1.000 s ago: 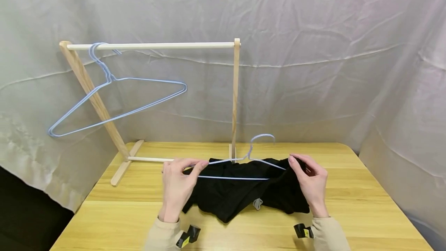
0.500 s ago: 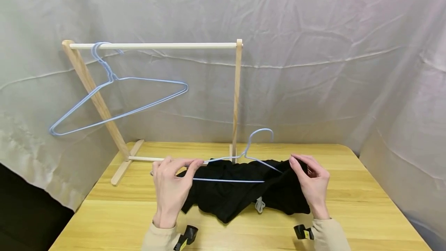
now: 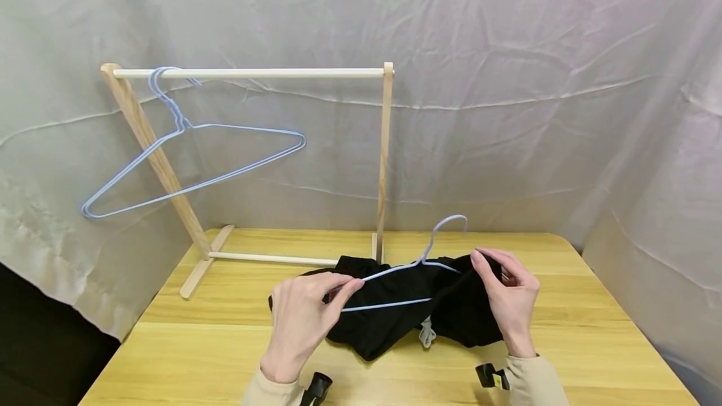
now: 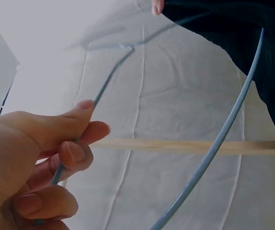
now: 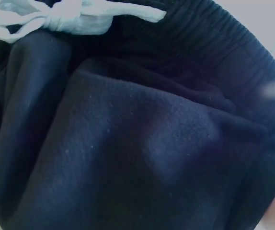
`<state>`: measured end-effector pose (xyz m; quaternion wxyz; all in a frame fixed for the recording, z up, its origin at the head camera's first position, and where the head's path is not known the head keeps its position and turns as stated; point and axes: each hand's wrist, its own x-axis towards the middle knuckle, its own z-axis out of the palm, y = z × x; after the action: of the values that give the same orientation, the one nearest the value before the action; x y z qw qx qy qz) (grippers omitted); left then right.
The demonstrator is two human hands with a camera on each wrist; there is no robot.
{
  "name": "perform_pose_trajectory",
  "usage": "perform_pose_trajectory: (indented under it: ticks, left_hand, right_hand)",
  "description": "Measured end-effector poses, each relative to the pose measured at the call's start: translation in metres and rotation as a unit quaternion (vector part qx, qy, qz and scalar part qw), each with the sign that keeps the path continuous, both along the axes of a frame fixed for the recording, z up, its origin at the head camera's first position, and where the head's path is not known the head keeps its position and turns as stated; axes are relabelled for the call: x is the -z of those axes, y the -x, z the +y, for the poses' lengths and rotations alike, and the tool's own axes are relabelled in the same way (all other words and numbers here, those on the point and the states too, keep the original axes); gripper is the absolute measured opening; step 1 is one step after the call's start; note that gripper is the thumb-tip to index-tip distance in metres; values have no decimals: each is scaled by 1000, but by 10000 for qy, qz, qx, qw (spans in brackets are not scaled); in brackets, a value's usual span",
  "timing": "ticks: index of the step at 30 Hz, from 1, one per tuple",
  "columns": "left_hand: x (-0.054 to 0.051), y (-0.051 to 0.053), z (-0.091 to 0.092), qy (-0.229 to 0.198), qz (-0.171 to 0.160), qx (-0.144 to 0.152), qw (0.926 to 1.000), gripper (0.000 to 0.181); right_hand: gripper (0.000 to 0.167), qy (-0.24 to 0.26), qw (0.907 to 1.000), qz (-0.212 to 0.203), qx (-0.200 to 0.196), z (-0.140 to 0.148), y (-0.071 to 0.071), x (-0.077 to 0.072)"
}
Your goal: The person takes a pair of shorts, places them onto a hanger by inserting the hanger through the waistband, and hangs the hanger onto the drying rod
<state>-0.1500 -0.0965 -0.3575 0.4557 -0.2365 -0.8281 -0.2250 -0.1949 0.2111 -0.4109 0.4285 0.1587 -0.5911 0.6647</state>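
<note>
Left fingers (image 4: 75,152) pinch hanger (image 4: 197,173), right fingers (image 3: 489,275) black garment (image 3: 462,309), its gathers (image 5: 228,40) clear only from right wrist.

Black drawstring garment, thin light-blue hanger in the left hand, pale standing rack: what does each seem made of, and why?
Black drawstring garment: matte fabric, perhaps cotton; soft folds.
Thin light-blue hanger: smooth, probably coated wire; slight sheen.
Pale standing rack: likely wood, matte; visible grain.

Creased grey cloth (image 3: 507,124) hangs behind the wooden table (image 3: 586,324).
</note>
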Motion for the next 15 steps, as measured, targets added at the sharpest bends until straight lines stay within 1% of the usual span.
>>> perform_pose_trajectory:
  ticks: [2,6,9,11,13,15]
  left_hand:
    - [1,1,0,9,-59,-3,10000,9]
    - [6,5,6,-256,-116,-33,9996,9]
    - [10,8,11,-440,-89,8,9990,11]
    - [11,8,14,-496,17,123,9987,13]
    - [11,9,17,-479,206,317,9981,16]
    - [11,9,19,-421,393,517,9970,17]
  right_hand:
    - [16,-15,10000,12,-59,-2,-1,-2]
    - [17,-40,9997,105,-231,-6,-5,-7]
    - [18,-107,9991,197,-359,-9,-7,-9]
    - [19,-158,9986,253,-431,-9,-8,-10]
    - [21,-239,9983,291,-452,-9,-8,-10]
    - [22,-504,9978,291,-327,-9,-8,-11]
